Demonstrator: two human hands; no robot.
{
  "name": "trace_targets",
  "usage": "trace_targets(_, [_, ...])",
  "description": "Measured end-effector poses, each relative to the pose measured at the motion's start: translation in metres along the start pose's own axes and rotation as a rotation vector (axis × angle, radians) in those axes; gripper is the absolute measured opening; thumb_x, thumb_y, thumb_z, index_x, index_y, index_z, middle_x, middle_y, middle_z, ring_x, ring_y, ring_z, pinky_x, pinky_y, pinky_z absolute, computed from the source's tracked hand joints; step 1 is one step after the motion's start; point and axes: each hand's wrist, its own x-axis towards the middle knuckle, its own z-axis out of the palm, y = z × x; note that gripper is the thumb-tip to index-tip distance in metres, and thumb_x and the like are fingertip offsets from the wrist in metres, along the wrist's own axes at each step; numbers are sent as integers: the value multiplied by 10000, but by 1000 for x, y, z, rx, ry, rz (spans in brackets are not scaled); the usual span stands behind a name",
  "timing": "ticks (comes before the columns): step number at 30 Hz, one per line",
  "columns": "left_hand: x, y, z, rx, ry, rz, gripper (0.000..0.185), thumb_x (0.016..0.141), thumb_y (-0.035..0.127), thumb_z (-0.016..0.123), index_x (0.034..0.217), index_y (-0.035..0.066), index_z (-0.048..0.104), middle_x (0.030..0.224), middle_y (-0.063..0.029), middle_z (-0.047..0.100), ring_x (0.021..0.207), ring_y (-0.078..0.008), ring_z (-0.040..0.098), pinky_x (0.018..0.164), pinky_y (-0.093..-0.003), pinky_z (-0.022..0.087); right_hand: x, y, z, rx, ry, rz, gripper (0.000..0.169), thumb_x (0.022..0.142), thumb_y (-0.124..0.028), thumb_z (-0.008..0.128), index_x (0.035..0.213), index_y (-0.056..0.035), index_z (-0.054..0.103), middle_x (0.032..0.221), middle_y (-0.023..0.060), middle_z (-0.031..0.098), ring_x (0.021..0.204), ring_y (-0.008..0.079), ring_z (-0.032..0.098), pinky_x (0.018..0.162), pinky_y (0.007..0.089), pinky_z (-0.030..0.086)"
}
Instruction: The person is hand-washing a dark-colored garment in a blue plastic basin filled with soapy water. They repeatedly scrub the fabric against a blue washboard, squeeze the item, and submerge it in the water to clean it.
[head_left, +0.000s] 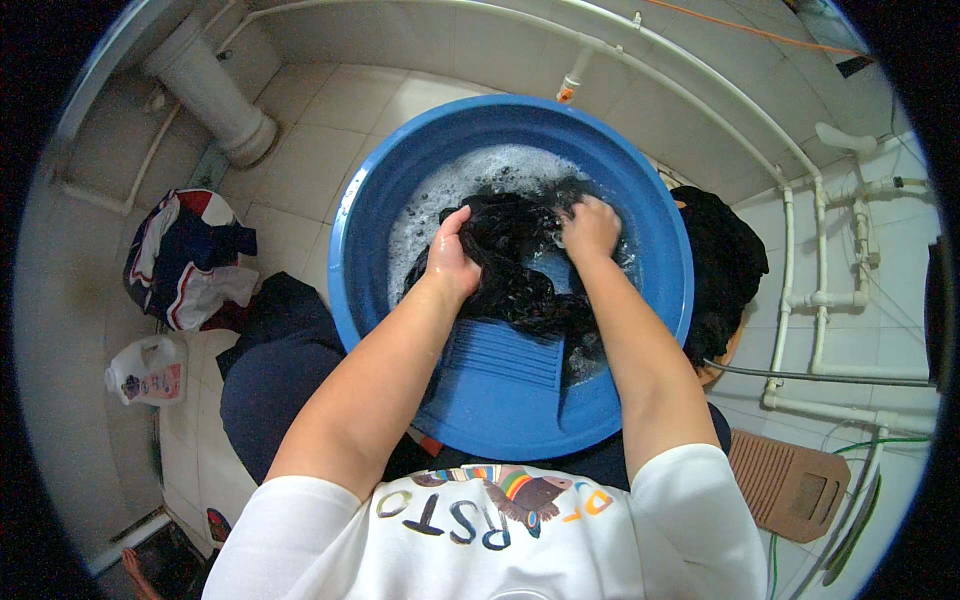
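A large round blue plastic basin (347, 225) stands before me, holding sudsy water (517, 161). Inside it, wet black cloth (517, 285) lies bunched over the top of a ribbed blue washboard (510, 352). My left hand (454, 259) grips the left part of the cloth, thumb up and fingers hidden beneath the fabric. At the right of the bunch, my right hand (592, 227) is closed on an edge of the same black cloth in the suds; its fingertips are partly hidden and slightly blurred.
A pile of dark, white and red clothes (191, 255) and a plastic detergent jug (150, 371) are at the left. Black clothing (720, 262) is heaped right of the basin, near a brown washboard (787, 484). White pipes (821, 262) run along the wall.
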Motion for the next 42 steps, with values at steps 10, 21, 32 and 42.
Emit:
trace_targets(10, [4,4,-14,196,-492,-57,331,843,402,512,751,87,550,719,-94,607,692,-213,587,687,-359,481,-67,-122,-69,916,204,-631,117,725,-107,601,697,-65,496,765,112,583,670,255,573,608,322,453])
trace_targets(21, [5,-4,-1,-8,-3,-109,349,797,330,517,983,48,604,1018,-119,609,914,-302,564,871,-440,416,-9,9,7,438,26,-280,439,776,-471,561,1031,-116,597,1134,141,529,1052,314,482,851,419,403])
trace_targets(32, [2,-5,4,52,-7,10,278,843,261,514,1061,100,575,1019,-86,605,954,-284,552,897,-430,401,-29,-33,-1,881,-14,-100,551,624,-152,615,1129,-47,419,1086,183,515,1002,346,513,853,391,429])
trace_targets(42, [-2,-5,-10,235,-161,-11,285,823,373,454,798,110,561,733,-74,571,696,-221,554,682,-364,464,-72,-114,-69,633,224,-535,254,666,-309,610,759,-74,585,757,149,577,697,322,580,616,379,476])
